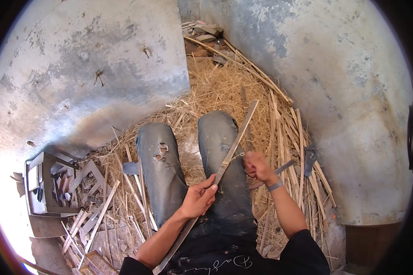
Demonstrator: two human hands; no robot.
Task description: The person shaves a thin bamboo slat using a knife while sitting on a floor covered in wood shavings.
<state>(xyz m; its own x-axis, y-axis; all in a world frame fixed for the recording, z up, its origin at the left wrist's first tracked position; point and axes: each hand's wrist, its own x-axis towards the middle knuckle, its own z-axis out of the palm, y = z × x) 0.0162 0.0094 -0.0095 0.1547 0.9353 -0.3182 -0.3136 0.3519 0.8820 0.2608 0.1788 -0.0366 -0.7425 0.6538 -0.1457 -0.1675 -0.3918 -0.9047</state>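
Observation:
A long, narrow wooden strip (pixel 234 146) runs slantwise across my lap, from beside my right knee down past my left forearm. My left hand (pixel 199 198) is closed around it below its middle, thumb on top. Just right of the strip, my right hand (pixel 258 166) is curled into a fist, slightly blurred; what it grips, if anything, is hidden. A thin pale shaving (pixel 238 156) curls off the strip close to this fist. Behind my right wrist shows a tool with a dark flat end (pixel 285 166) and a brownish shaft; I cannot tell whether it is held.
Pale shavings (pixel 215 87) cover the floor before my knees. Many long strips (pixel 289 146) lie along the right wall. A grey sandal (pixel 310 160) lies among them. At left stands a metal frame (pixel 46 183) near scraps. Bricks and rubble (pixel 205 34) fill the far corner.

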